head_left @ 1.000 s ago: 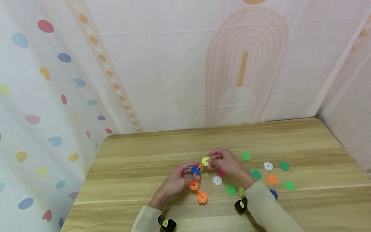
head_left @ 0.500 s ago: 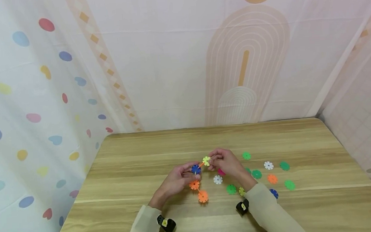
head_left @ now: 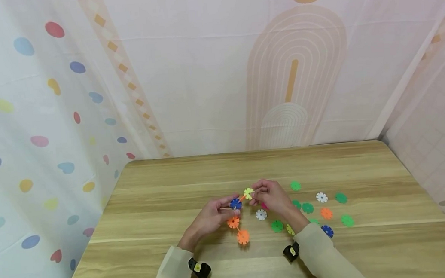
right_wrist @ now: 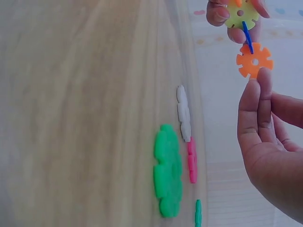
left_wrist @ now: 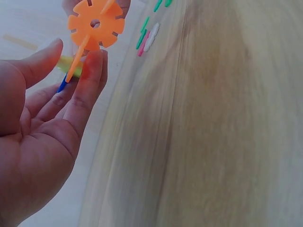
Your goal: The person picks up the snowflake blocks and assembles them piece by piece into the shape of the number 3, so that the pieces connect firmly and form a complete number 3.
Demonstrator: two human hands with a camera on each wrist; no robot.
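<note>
On the bench (head_left: pixel 171 177), near the lower middle of the head view, a chain of slotted discs (head_left: pixel 237 220) is already joined: yellow, blue and two orange. The left hand (head_left: pixel 211 217) pinches its blue disc, while the right hand (head_left: pixel 273 195) has its fingers closed on the yellow end. About a dozen loose discs (head_left: pixel 321 197) lie unjoined lower right, so most of the building looks left.

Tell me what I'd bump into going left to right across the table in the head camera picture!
Left hand → blue flower piece → yellow flower piece → right hand → green flower piece at the back → white flower piece → green flower piece furthest right.
</note>
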